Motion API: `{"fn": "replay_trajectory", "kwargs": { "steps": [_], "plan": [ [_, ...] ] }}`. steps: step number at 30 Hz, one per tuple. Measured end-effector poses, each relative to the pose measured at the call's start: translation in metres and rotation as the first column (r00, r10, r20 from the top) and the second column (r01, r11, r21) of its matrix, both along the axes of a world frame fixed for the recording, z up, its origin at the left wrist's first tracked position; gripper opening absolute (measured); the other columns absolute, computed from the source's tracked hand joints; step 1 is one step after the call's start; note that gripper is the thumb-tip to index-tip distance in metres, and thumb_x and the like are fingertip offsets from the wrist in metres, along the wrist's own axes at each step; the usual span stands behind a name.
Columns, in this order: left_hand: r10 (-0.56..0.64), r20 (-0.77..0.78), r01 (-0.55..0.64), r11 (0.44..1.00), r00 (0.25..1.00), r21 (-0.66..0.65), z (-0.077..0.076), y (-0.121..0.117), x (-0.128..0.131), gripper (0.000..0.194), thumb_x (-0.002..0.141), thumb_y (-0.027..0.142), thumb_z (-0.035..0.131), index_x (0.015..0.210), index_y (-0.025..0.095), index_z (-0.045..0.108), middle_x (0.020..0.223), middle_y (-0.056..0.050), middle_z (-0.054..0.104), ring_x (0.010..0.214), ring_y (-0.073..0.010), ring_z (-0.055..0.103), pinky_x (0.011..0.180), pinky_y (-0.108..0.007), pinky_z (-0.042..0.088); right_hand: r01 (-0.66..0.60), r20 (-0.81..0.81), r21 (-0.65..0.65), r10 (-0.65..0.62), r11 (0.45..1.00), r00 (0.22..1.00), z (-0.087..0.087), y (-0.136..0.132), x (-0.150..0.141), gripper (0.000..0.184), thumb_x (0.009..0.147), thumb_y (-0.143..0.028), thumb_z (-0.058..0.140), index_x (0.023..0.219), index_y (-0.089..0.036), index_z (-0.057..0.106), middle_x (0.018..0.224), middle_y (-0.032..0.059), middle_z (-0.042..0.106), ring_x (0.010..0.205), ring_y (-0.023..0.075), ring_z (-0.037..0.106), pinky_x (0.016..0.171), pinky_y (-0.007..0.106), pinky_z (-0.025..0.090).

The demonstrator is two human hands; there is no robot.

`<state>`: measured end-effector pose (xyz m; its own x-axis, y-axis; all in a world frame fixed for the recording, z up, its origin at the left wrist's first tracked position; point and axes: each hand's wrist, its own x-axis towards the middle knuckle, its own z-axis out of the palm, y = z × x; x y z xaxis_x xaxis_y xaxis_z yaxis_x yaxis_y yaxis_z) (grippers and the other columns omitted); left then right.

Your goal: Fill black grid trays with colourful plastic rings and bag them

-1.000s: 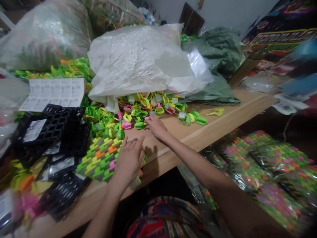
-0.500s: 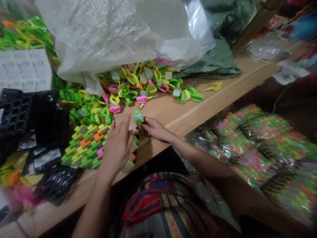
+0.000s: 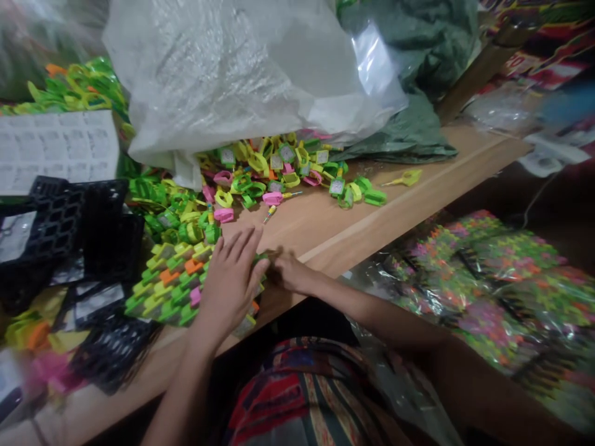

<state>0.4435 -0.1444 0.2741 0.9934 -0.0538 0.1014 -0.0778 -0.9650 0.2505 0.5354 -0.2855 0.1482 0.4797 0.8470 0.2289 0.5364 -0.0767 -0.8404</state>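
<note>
My left hand (image 3: pixel 230 282) lies flat with its fingers stretched over the near end of a tidy block of stacked toy pieces (image 3: pixel 170 282), green, yellow, orange and pink. Right beside it, my right hand (image 3: pixel 290 274) is closed in a pinch at the block's right edge. A small green toy piece (image 3: pixel 261 256) shows between its fingertips and my left fingers, mostly hidden. Behind both hands, a loose heap of the same bright pieces (image 3: pixel 279 173) spills from under a large white plastic bag (image 3: pixel 242 74) onto the wooden tabletop (image 3: pixel 334 223).
Black plastic lattice trays (image 3: pixel 65 235) lie at the left, with a white printed sheet (image 3: pixel 56 148) behind them. A dark green bag (image 3: pixel 413 124) sits at the back right. Below the table's right edge lie clear packs of colourful pieces (image 3: pixel 488 285). My patterned clothing (image 3: pixel 302 396) shows below.
My right hand picked a green piece from the loose heap and brought it back to the stacked block. The left hand stayed on the block. The camera tilted downward.
</note>
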Motion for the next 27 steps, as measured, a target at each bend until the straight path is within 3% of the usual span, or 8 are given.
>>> {"fn": "replay_trajectory", "kwargs": {
  "steps": [7,11,14,16,20,23,25,27],
  "plan": [
    [-0.054,-0.093,0.053,0.999,0.994,-0.008,0.012,-0.012,-0.005,0.034,0.105,0.032,0.041,0.123,0.018,0.067,0.114,-0.008,0.074,0.114,-0.0257,0.064,0.123,-0.055,0.029,-0.145,-0.081,-0.035,0.141,0.989,0.987,0.024,-0.008,0.01,0.027,0.079,0.001,0.051,0.094,-0.014,0.068,0.094,0.0066,0.07,0.084,0.0178,0.06,0.083,0.029,0.05],
    [-0.132,-0.082,0.125,0.988,0.988,-0.092,0.015,-0.029,-0.018,0.031,0.104,0.03,0.045,0.126,0.021,0.065,0.119,-0.006,0.073,0.116,-0.0235,0.062,0.124,-0.053,0.028,-0.261,-0.165,-0.086,0.245,0.962,0.956,0.045,-0.027,0.034,0.027,0.086,-0.006,0.053,0.101,-0.016,0.073,0.098,0.0057,0.074,0.091,0.0188,0.065,0.088,0.032,0.051],
    [-0.216,-0.076,0.204,0.969,0.973,-0.141,0.015,-0.042,-0.019,0.034,0.105,0.033,0.041,0.125,0.019,0.065,0.119,-0.007,0.073,0.122,-0.0242,0.06,0.125,-0.052,0.028,0.044,-0.038,-0.114,-0.048,0.992,0.998,0.048,-0.023,0.062,0.028,0.094,-0.016,0.051,0.113,-0.017,0.072,0.111,0.0092,0.073,0.099,0.0209,0.066,0.093,0.035,0.05],
    [-0.274,-0.062,0.259,0.949,0.96,-0.182,0.017,-0.048,-0.016,0.037,0.106,0.036,0.04,0.129,0.018,0.063,0.124,-0.008,0.072,0.126,-0.0246,0.059,0.125,-0.05,0.029,0.245,0.115,-0.08,-0.236,0.966,0.965,0.041,-0.012,0.08,0.031,0.097,-0.022,0.05,0.119,-0.017,0.071,0.12,0.0121,0.07,0.108,0.0234,0.064,0.098,0.038,0.048],
    [-0.34,0.068,0.343,0.878,0.938,-0.334,0.033,-0.044,-0.016,0.045,0.106,0.043,0.043,0.14,0.017,0.055,0.151,-0.009,0.056,0.147,-0.021,0.043,0.128,-0.041,0.027,0.38,0.352,-0.111,-0.321,0.918,0.879,0.019,0.005,0.098,0.034,0.099,-0.032,0.047,0.12,-0.017,0.069,0.12,0.0155,0.067,0.11,0.0274,0.061,0.097,0.041,0.048],
    [-0.159,0.198,0.234,0.858,0.967,-0.457,0.042,-0.019,-0.029,0.037,0.105,0.036,0.047,0.134,0.017,0.061,0.147,-0.01,0.059,0.144,-0.0177,0.047,0.123,-0.035,0.036,0.415,0.461,-0.166,-0.302,0.894,0.835,0.006,0.0,0.096,0.029,0.099,-0.038,0.046,0.103,-0.02,0.068,0.104,0.0118,0.066,0.098,0.0266,0.061,0.087,0.039,0.049],
    [0.113,0.238,0.031,0.847,0.965,-0.53,0.038,0.006,-0.042,0.031,0.103,0.029,0.048,0.126,0.018,0.066,0.136,-0.011,0.067,0.131,-0.0185,0.059,0.114,-0.035,0.046,0.422,0.505,-0.157,-0.294,0.893,0.811,0.0,-0.008,0.091,0.028,0.099,-0.041,0.046,0.094,-0.021,0.064,0.096,0.0105,0.064,0.092,0.0268,0.059,0.082,0.039,0.048],
    [0.4,0.208,-0.22,0.789,0.892,-0.574,0.026,0.036,-0.054,0.025,0.1,0.024,0.051,0.115,0.019,0.07,0.12,-0.009,0.074,0.115,-0.0201,0.067,0.104,-0.036,0.052,0.418,0.52,-0.116,-0.303,0.901,0.799,-0.005,-0.016,0.085,0.027,0.099,-0.042,0.046,0.094,-0.02,0.062,0.094,0.0111,0.064,0.09,0.0275,0.059,0.08,0.04,0.048]
  ]
}}
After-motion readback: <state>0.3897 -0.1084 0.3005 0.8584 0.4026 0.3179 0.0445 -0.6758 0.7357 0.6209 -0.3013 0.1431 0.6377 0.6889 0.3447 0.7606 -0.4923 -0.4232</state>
